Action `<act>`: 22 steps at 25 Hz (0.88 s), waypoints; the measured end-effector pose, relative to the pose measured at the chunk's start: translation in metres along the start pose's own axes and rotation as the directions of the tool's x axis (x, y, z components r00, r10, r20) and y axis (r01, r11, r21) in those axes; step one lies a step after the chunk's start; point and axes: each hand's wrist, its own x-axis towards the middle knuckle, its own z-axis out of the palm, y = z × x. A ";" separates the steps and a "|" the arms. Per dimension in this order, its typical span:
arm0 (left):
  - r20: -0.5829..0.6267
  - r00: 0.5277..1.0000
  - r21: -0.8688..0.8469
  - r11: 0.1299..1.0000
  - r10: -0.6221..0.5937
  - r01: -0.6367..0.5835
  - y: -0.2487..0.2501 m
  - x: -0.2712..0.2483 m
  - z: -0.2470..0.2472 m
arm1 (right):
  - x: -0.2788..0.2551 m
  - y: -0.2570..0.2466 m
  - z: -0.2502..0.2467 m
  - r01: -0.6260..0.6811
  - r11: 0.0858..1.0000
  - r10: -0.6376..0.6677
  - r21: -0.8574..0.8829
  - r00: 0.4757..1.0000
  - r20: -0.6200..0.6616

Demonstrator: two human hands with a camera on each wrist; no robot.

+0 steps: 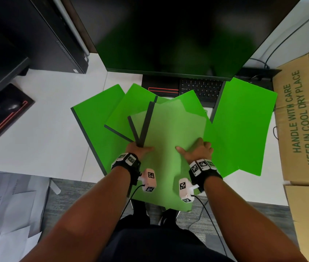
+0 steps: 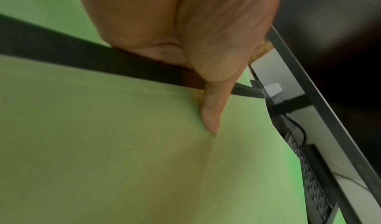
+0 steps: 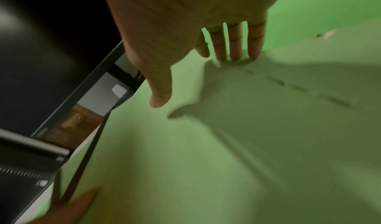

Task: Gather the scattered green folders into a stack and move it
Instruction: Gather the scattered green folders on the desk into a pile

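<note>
Several bright green folders with dark spines lie fanned out on the white desk [image 1: 46, 144]. One folder [image 1: 95, 118] is at the left, another folder [image 1: 244, 125] at the far right. The top folder [image 1: 170, 133] overhangs the desk's front edge. My left hand [image 1: 140, 148] pinches the dark spine [image 2: 82, 59] of that top folder, thumb [image 2: 212, 110] on the cover [image 2: 103, 146] and fingers hidden beneath. My right hand [image 1: 191, 146] rests flat on the same cover, its straight fingertips [image 3: 235, 56] touching the sheet [image 3: 226, 146].
A large dark monitor [image 1: 168, 35] stands behind the folders, with a black keyboard [image 1: 200, 87] under it partly covered by them. A cardboard box [image 1: 304, 120] sits at the right. A black stand with a mouse [image 1: 8, 110] is at the left. Loose papers [image 1: 8, 205] lie lower left.
</note>
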 end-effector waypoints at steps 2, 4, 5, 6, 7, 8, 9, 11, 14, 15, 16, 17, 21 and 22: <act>0.022 1.000 -0.058 0.998 0.002 -0.001 -0.006 0.000 -0.005 | 0.006 0.011 -0.009 -0.001 0.996 0.004 0.087 0.999 -0.037; 0.043 0.998 -0.149 0.988 0.039 -0.033 -0.013 -0.001 -0.009 | 0.012 0.028 -0.018 -0.031 0.991 0.044 0.131 0.995 -0.094; 0.059 0.997 -0.190 0.981 0.059 -0.047 -0.017 -0.003 -0.012 | 0.015 0.035 -0.023 -0.051 0.991 0.063 0.124 0.993 -0.099; 0.075 0.994 -0.230 0.972 0.073 -0.054 -0.020 -0.005 -0.015 | 0.017 0.042 -0.026 -0.060 0.992 0.072 0.115 0.993 -0.098; 0.090 0.992 -0.267 0.961 0.093 -0.066 -0.023 -0.006 -0.020 | 0.019 0.046 -0.028 -0.062 0.991 0.073 0.116 0.993 -0.095; 0.094 0.989 -0.299 0.951 0.116 -0.083 -0.026 -0.008 -0.024 | 0.021 0.050 -0.030 -0.051 0.989 0.064 0.137 0.993 -0.099; 0.094 0.986 -0.320 0.942 0.140 -0.103 -0.029 -0.009 -0.029 | 0.022 0.051 -0.032 -0.026 0.984 0.045 0.175 0.993 -0.108; 0.090 0.978 -0.355 0.924 0.187 -0.143 -0.030 -0.015 -0.040 | 0.020 0.048 -0.037 0.043 0.960 -0.008 0.277 0.992 -0.126; 0.077 0.964 -0.361 0.909 0.254 -0.211 -0.024 -0.029 -0.055 | 0.015 0.035 -0.041 0.085 0.915 -0.049 0.395 0.994 -0.100; 0.063 0.961 -0.359 0.905 0.269 -0.230 -0.020 -0.034 -0.062 | 0.015 0.032 -0.043 0.069 0.900 -0.046 0.430 0.997 -0.064; 0.040 0.959 -0.363 0.898 0.279 -0.247 -0.016 -0.039 -0.069 | 0.016 0.031 -0.044 0.054 0.875 -0.049 0.481 0.999 -0.024; 0.017 0.958 -0.375 0.890 0.286 -0.259 -0.014 -0.043 -0.074 | 0.015 0.030 -0.047 0.034 0.835 -0.054 0.550 0.998 0.021; -0.066 0.956 -0.409 0.866 0.286 -0.287 -0.013 -0.054 -0.079 | 0.017 0.028 -0.046 -0.094 0.624 -0.129 0.776 0.967 0.221; -0.074 0.955 -0.434 0.853 0.288 -0.291 -0.011 -0.059 -0.077 | 0.020 0.030 -0.039 -0.097 0.585 -0.155 0.806 0.961 0.228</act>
